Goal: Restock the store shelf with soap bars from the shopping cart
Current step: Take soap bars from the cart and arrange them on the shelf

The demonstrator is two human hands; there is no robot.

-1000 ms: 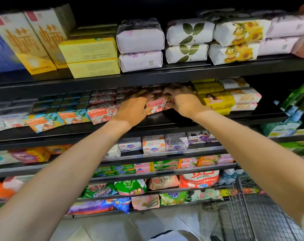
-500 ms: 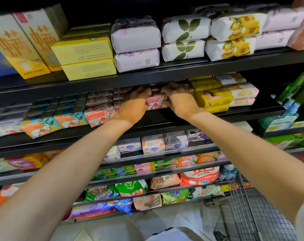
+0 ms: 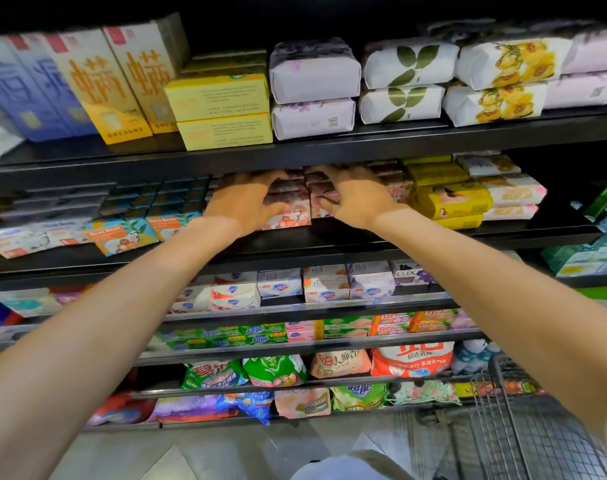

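Shelf [image 3: 330, 237]: we face dark store shelving packed with soaps.
Pink soap bars [image 3: 291, 202]: stacked mid-shelf, between orange goat soap [image 3: 122, 235] left and yellow boxes [image 3: 451, 199] right.
Left hand [image 3: 243, 202]: our spread fingers rest on the stack.
Right hand [image 3: 355, 199]: fingers loosely spread against the bars.
Shopping cart [image 3: 524, 427]: near right, below.

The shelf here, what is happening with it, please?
A person is restocking soap. Both hands reach into the second shelf from the top. The left hand and the right hand rest with spread fingers on the pink soap bars, apparently pressing them into line between the orange soap bars and the yellow boxes. Neither hand grips a bar. The cart stands at the lower right.
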